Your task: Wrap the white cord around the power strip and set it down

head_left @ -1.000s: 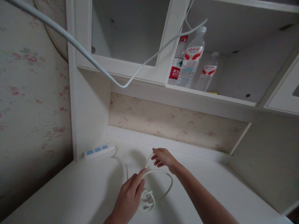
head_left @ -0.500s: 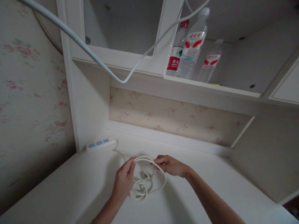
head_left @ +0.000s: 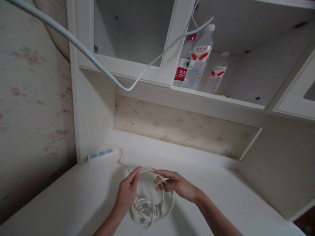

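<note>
A white power cord (head_left: 145, 216) hangs in loops between my two hands, with its lower coils over the desk. My left hand (head_left: 126, 190) pinches the top of the loop between thumb and fingers. On the other side, my right hand (head_left: 176, 183) has the cord between its thumb and fingers, with strands crossing the fingertips. What looks like the plug (head_left: 158, 208) dangles among the coils below my right hand. From the left, the cord runs to a white power strip (head_left: 103, 155) with blue socket faces, lying at the desk's back left.
The white desk (head_left: 211, 203) sits under a cabinet shelf (head_left: 221, 101) holding several plastic bottles (head_left: 197, 65). A pale cable or tube (head_left: 128, 89) droops across the upper view. Flowered wallpaper (head_left: 36, 98) covers the left wall; a side panel (head_left: 278, 164) bounds the right.
My right hand has shifted its grip, its fingers now spread more around the cord. The coils and plug hang lower. The view has tilted slightly upward.
</note>
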`<state>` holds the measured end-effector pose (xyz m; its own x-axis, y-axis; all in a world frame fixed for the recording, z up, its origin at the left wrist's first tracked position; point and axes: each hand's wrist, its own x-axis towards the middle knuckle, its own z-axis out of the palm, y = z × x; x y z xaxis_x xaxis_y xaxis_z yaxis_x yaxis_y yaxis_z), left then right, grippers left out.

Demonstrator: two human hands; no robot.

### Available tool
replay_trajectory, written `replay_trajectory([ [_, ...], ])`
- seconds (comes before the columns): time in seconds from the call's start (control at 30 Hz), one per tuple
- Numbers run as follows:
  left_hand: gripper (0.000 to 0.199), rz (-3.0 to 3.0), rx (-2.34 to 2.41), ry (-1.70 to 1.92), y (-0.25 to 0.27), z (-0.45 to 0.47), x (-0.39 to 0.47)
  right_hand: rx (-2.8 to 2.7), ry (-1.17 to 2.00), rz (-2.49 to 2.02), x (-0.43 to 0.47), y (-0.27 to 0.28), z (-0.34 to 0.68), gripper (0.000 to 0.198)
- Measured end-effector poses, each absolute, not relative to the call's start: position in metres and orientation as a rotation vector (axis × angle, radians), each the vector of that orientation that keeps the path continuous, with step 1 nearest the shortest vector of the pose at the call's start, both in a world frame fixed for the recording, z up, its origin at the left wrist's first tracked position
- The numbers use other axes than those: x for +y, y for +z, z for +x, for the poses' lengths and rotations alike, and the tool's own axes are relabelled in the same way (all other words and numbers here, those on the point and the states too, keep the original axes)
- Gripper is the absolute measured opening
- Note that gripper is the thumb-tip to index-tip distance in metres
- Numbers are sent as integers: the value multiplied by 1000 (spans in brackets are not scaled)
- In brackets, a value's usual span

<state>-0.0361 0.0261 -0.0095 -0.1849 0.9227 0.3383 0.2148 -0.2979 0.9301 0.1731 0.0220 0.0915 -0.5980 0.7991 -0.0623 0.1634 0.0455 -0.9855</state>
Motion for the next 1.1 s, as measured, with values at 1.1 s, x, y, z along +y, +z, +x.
replay_trajectory([
  [1.1,52,1912,1552,837,-15,-70,43,-375,812,-918,21,5,369,18],
])
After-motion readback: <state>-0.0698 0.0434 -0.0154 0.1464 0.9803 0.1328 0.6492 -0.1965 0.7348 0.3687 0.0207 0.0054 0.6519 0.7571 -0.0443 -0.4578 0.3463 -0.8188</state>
